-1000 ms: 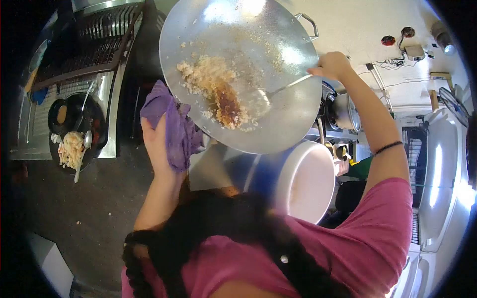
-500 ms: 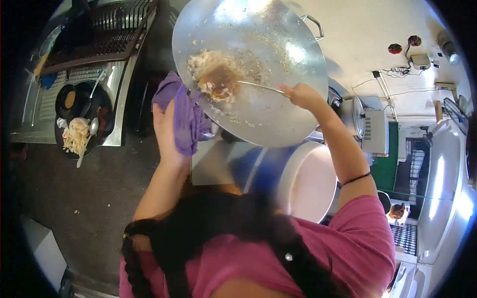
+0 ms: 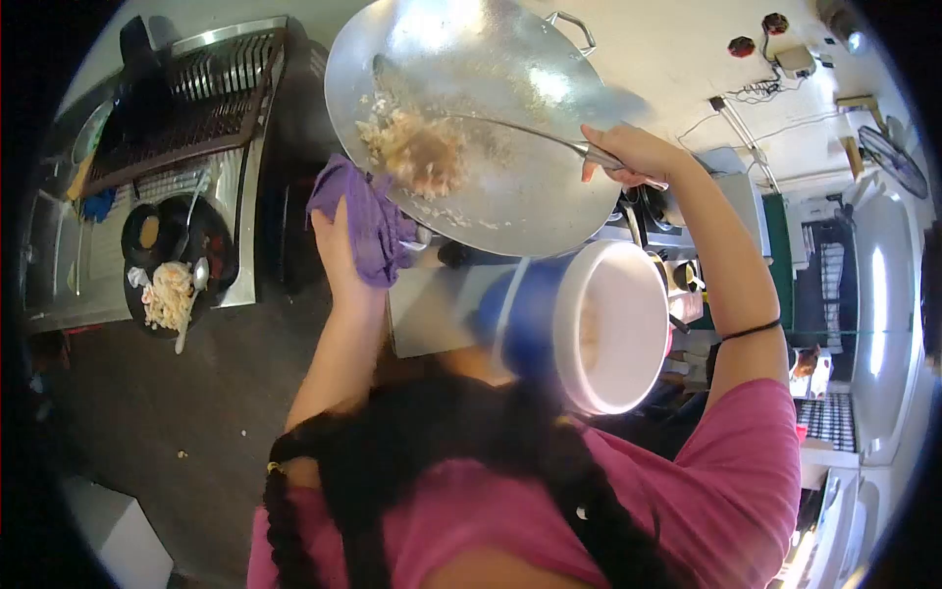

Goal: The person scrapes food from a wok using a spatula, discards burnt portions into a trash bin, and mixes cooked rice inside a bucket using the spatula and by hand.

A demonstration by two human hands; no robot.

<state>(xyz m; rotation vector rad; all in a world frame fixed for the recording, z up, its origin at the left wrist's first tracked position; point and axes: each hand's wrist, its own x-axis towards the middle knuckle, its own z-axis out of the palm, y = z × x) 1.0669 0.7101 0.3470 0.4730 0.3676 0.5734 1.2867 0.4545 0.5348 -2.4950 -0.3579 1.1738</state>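
Note:
A large metal wok (image 3: pixel 530 167) is tilted in front of me, with a clump of rice (image 3: pixel 407 147) on its left side and loose grains stuck around it. My left hand (image 3: pixel 339 236) is closed on a purple cloth (image 3: pixel 368 226) at the wok's left rim; whatever the cloth covers there is hidden. My right hand (image 3: pixel 633 155) grips the thick end of a long-handled metal utensil (image 3: pixel 525 128). Its far end reaches into the rice, where the head is blurred and its shape cannot be made out.
Below the wok, a blue bucket with a white rim (image 3: pixel 564 383) lies with its mouth toward the right. At left, a metal counter (image 3: pixel 245 250) carries a dark rack (image 3: pixel 196 147) and a black plate of rice with a spoon (image 3: pixel 169 299). A white box (image 3: pixel 123 540) sits lower left.
My right hand has moved right and up, drawing the utensil's handle farther out across the wok. The wok appears higher and more to the left. My left hand keeps its hold on the cloth.

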